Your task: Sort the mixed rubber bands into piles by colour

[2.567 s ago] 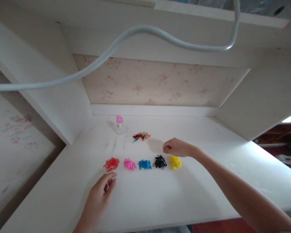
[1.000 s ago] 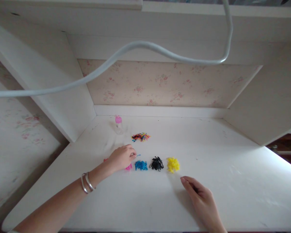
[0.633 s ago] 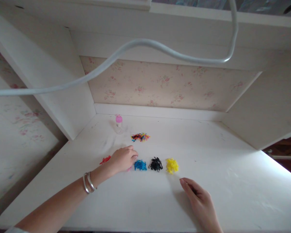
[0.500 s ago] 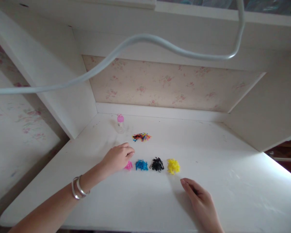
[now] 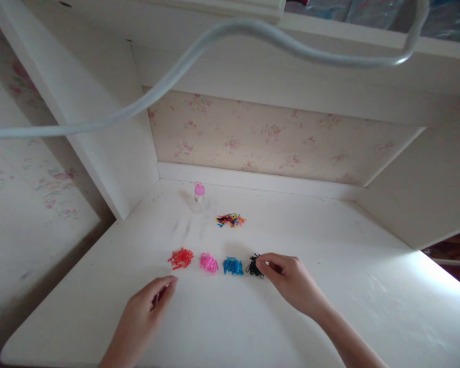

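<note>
Small elastic bands lie in a row of colour-sorted piles: red [image 5: 181, 258], pink [image 5: 209, 263], blue [image 5: 233, 266] and black [image 5: 253, 266]. My right hand [image 5: 289, 278] is at the black pile, thumb and forefinger pinched over its right side; whatever is between the tips is too small to make out. It hides the place of the yellow pile. My left hand [image 5: 147, 306] hovers in front of the red pile, apart from it, its fingertips together and nothing seen in them. Farther back lies a mixed-colour pile of bands [image 5: 231, 220].
A small clear bottle with a pink cap [image 5: 199, 197] stands behind the mixed pile, to its left. The white desk [image 5: 214, 327] has side panels and a shelf above. A pale cable [image 5: 253, 26] hangs across the upper view.
My left hand has drawn back toward me and left, uncovering the red and pink piles. My right hand has moved forward and left to the black pile, covering the yellow one. The view has shifted.
</note>
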`<act>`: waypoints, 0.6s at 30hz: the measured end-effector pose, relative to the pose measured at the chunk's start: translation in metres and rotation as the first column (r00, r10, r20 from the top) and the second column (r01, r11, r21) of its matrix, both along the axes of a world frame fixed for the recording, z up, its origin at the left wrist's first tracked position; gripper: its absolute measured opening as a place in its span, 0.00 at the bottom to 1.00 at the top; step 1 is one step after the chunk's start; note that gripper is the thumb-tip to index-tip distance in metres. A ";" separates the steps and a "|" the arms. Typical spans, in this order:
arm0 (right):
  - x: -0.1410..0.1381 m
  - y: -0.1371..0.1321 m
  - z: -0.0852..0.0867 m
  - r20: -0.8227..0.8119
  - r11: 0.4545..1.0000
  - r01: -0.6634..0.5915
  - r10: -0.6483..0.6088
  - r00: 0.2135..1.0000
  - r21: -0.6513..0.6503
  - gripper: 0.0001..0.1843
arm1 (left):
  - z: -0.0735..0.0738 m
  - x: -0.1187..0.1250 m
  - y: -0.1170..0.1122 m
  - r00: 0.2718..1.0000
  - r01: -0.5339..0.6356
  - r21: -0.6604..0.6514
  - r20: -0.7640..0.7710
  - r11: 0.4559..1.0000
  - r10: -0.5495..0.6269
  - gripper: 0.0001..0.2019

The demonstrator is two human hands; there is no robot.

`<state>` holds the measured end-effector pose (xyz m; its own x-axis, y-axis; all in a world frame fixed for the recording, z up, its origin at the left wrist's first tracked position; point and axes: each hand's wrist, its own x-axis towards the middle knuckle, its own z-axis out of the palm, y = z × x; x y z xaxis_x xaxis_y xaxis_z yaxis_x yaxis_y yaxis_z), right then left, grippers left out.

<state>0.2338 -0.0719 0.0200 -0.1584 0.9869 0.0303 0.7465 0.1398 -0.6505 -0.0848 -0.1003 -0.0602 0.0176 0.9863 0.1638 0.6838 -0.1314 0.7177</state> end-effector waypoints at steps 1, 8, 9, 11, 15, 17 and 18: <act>-0.010 0.011 0.005 0.036 0.999 -0.032 0.032 0.999 -0.004 0.17 | -0.006 -0.002 -0.003 1.000 -0.030 0.007 0.009 1.000 0.030 0.14; -0.069 0.091 -0.003 0.535 0.998 -0.059 0.057 0.843 -0.014 0.19 | -0.007 -0.003 -0.008 0.997 -0.054 0.015 0.061 0.998 0.053 0.15; -0.076 0.100 -0.007 0.572 0.999 -0.049 0.050 0.819 -0.017 0.19 | -0.005 -0.004 -0.007 0.996 -0.056 0.005 0.067 0.998 0.055 0.15; -0.085 0.115 -0.013 0.608 0.999 -0.041 0.047 0.793 -0.023 0.19 | -0.003 -0.004 -0.007 0.995 -0.052 -0.008 0.080 0.999 0.052 0.15; -0.095 0.132 -0.024 0.668 0.998 -0.054 0.062 0.742 -0.033 0.19 | -0.004 -0.005 -0.008 0.994 -0.024 -0.006 0.111 1.000 0.025 0.14; -0.096 0.136 -0.029 0.692 0.997 -0.059 0.071 0.719 -0.041 0.19 | -0.005 -0.005 -0.008 0.992 -0.011 -0.009 0.127 1.000 0.012 0.14; -0.096 0.137 -0.030 0.702 0.997 -0.062 0.076 0.708 -0.046 0.19 | -0.006 -0.004 -0.008 0.991 -0.006 -0.012 0.135 1.000 0.008 0.14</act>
